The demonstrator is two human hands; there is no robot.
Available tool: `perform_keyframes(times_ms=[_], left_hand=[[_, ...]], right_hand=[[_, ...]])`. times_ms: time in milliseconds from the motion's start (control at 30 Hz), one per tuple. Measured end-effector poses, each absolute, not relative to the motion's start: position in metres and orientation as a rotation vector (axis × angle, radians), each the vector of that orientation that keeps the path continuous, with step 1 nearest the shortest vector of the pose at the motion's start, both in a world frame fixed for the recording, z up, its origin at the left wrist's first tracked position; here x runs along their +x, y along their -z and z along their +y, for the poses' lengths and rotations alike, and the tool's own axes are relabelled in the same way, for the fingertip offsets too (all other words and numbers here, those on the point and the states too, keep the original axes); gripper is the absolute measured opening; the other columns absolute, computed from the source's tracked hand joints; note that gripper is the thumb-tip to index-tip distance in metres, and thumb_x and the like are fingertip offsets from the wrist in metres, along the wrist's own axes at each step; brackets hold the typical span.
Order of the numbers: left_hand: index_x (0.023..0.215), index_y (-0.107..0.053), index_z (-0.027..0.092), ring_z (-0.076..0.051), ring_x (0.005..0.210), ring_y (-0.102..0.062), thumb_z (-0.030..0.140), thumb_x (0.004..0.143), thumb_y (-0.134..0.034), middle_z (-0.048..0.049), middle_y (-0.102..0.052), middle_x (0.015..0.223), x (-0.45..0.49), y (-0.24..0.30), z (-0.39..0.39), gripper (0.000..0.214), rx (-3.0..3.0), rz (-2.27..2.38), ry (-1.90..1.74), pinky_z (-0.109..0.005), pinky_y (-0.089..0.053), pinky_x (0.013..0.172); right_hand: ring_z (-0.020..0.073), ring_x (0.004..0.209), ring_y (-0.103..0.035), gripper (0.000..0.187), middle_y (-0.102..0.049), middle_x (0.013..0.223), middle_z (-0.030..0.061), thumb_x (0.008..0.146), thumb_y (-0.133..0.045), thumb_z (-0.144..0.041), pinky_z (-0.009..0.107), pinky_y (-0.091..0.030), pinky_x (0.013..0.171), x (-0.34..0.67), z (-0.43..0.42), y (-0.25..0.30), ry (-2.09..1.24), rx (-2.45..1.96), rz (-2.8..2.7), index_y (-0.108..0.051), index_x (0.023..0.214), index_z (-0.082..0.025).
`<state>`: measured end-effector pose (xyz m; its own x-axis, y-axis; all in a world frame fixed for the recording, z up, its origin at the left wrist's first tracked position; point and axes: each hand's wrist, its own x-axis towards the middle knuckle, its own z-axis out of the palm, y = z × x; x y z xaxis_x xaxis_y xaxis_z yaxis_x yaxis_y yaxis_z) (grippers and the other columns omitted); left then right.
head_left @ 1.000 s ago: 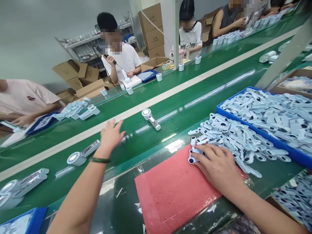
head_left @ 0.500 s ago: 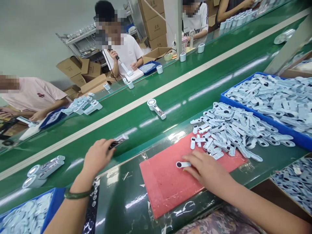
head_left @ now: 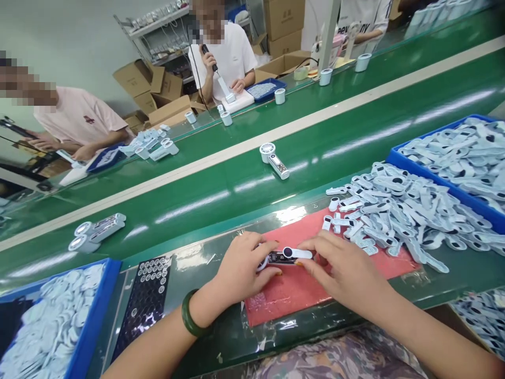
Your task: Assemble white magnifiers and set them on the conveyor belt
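Observation:
My left hand (head_left: 248, 266) is closed around the head end of a handheld fan (head_left: 276, 258), whose uncovered handle shows dark inner parts. The fan lies low over the red mat (head_left: 292, 297), its head mostly hidden by my fingers. My right hand (head_left: 343, 260) pinches a pale blue handle cover (head_left: 301, 254) with a black oval at one end. This cover is over the open handle, slightly askew; whether it touches cannot be made out. Right of the mat, and partly on it, lies a heap of similar covers (head_left: 398, 202).
Beyond the mat runs a green conveyor belt (head_left: 205, 192) bearing an open-handled fan (head_left: 278, 164) and a pair of fans (head_left: 98, 231) at left. Blue trays of pale parts stand left (head_left: 112, 284) and right (head_left: 398, 158). A dark sticker sheet (head_left: 144, 300) lies left. Co-workers sit opposite.
My left hand has brought the fan from above the belt's near side to the red mat. The cover in my right hand now overlaps its handle. The camera view has shifted left and down.

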<state>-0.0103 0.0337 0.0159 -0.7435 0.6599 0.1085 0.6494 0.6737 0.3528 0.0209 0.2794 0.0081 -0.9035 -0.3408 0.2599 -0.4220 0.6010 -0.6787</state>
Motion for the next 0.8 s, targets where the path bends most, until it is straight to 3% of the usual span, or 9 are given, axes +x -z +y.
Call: perform_keyframes(times_ms=[100,267,500,667,800], left_hand=[[0.127,-0.054,0.021,-0.025,0.105,-0.054,0.043,0.091,-0.067,-0.0089,-0.060,0.117,-0.007,-0.016,0.029,0.044,1.107,2.790,-0.878,-0.044,-0.045,0.090],[0.114,-0.060,0.021,-0.024,0.107,-0.055,0.033,0.096,-0.060,-0.0071,-0.062,0.113,-0.005,-0.016,0.034,0.022,1.092,2.747,-1.023,-0.043,-0.044,0.093],[0.108,-0.064,0.022,-0.021,0.100,-0.055,0.023,0.096,-0.058,-0.0042,-0.062,0.104,-0.006,-0.015,0.039,0.013,0.997,2.734,-1.128,-0.040,-0.045,0.088],[0.106,-0.064,0.022,-0.020,0.099,-0.055,0.019,0.095,-0.059,-0.0038,-0.062,0.103,-0.004,-0.017,0.042,0.013,0.978,2.752,-1.116,-0.039,-0.046,0.087],[0.110,-0.063,0.021,-0.019,0.104,-0.056,0.019,0.096,-0.059,-0.0049,-0.062,0.106,-0.003,-0.016,0.041,0.014,1.072,2.784,-1.084,-0.038,-0.047,0.091]], right_hand=[[0.0218,0.080,-0.056,0.009,-0.057,0.088,0.0012,0.103,-0.054,-0.023,0.033,-0.039,0.068,0.015,0.262,-0.002,-1.115,0.749,-2.725,-0.063,0.103,-0.023],[0.0241,0.081,-0.056,0.006,-0.056,0.086,0.0023,0.101,-0.059,-0.023,0.036,-0.040,0.068,0.008,0.252,0.001,-0.972,0.813,-2.792,-0.065,0.100,-0.021],[0.0215,0.087,-0.058,0.015,-0.060,0.094,0.0012,0.103,-0.050,-0.016,0.036,-0.044,0.074,0.012,0.260,-0.002,-1.288,0.780,-2.716,-0.062,0.109,-0.023],[0.0245,0.112,-0.056,0.013,-0.060,0.121,0.0032,0.104,-0.053,-0.020,0.042,-0.042,0.093,0.013,0.261,0.015,-1.304,0.719,-2.599,-0.064,0.108,-0.026],[0.0214,0.101,-0.060,0.012,-0.066,0.111,-0.0015,0.104,-0.056,-0.019,0.039,-0.043,0.087,0.014,0.263,0.023,-1.371,0.768,-2.565,-0.062,0.111,-0.027]])
